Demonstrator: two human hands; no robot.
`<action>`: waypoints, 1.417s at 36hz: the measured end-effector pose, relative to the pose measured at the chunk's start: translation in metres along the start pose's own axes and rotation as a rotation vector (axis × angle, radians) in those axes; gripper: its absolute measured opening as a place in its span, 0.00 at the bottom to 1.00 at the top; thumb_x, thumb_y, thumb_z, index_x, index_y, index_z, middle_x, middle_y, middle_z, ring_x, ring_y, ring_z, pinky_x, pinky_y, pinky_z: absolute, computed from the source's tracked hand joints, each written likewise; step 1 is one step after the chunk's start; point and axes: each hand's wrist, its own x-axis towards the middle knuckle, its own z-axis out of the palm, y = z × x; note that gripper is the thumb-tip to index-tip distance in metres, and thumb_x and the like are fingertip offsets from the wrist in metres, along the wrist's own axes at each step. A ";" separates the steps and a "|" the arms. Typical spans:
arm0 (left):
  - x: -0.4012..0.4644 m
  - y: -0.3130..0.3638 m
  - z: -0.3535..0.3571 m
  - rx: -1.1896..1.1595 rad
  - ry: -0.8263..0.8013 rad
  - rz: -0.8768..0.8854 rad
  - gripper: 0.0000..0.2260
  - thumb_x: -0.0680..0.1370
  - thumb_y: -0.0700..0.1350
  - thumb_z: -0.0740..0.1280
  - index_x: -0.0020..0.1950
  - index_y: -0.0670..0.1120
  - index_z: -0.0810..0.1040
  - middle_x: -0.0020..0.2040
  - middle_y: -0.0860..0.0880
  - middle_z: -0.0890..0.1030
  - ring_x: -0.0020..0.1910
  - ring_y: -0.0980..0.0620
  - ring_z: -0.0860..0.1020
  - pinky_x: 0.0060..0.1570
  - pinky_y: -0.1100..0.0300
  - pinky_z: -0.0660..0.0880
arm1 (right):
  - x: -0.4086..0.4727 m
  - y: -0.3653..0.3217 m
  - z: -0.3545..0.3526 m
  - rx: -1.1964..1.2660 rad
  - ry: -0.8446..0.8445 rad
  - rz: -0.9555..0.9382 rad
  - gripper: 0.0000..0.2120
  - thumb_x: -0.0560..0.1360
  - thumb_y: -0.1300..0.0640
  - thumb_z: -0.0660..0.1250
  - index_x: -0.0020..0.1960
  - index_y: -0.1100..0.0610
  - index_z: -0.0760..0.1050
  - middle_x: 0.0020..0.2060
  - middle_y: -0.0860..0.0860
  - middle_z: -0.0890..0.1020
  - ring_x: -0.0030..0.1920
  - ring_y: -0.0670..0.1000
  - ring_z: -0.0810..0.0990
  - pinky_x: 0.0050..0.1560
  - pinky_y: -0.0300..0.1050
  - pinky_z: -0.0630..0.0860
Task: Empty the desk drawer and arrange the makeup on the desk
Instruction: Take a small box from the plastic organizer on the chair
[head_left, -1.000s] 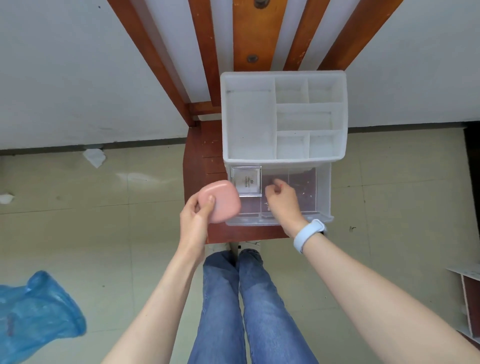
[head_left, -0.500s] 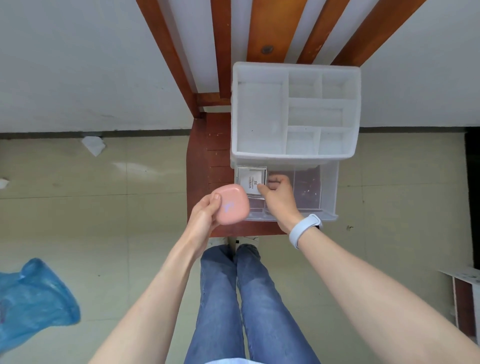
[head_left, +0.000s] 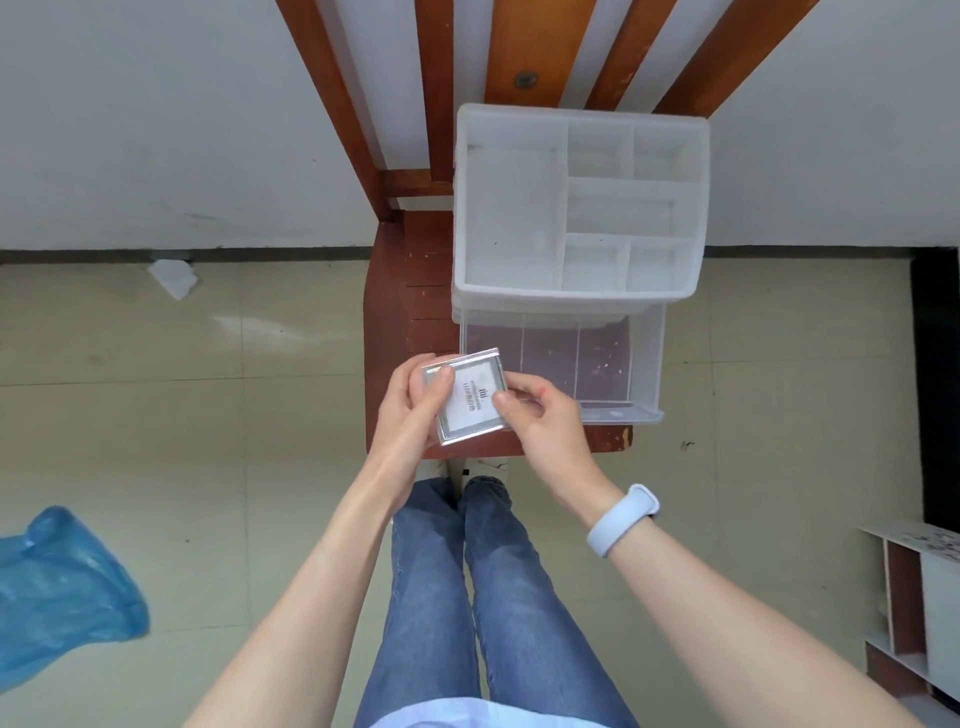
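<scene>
My right hand and my left hand both pinch the square silver compact, held above the near edge of the wooden chair seat. Beyond it, the clear drawer stands pulled out of the white organizer.
</scene>
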 end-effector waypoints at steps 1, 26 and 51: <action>0.000 0.000 0.000 -0.003 0.021 0.010 0.21 0.71 0.57 0.68 0.62 0.53 0.71 0.60 0.49 0.78 0.56 0.49 0.79 0.51 0.51 0.78 | 0.000 0.000 0.003 -0.030 0.007 -0.017 0.08 0.76 0.60 0.66 0.52 0.49 0.74 0.49 0.46 0.76 0.45 0.37 0.76 0.48 0.27 0.73; 0.000 -0.069 -0.017 0.021 0.155 0.195 0.12 0.78 0.51 0.64 0.59 0.48 0.73 0.52 0.50 0.82 0.48 0.56 0.81 0.48 0.59 0.78 | 0.019 0.079 -0.035 -1.198 0.256 -0.658 0.12 0.78 0.55 0.61 0.58 0.56 0.78 0.51 0.54 0.80 0.53 0.57 0.75 0.55 0.50 0.64; -0.015 -0.103 -0.004 -0.077 0.217 0.307 0.15 0.75 0.53 0.66 0.58 0.48 0.74 0.52 0.50 0.80 0.47 0.58 0.80 0.46 0.59 0.76 | 0.008 0.115 -0.043 -1.150 0.364 -1.073 0.05 0.69 0.67 0.72 0.41 0.59 0.82 0.35 0.53 0.81 0.34 0.56 0.77 0.34 0.45 0.69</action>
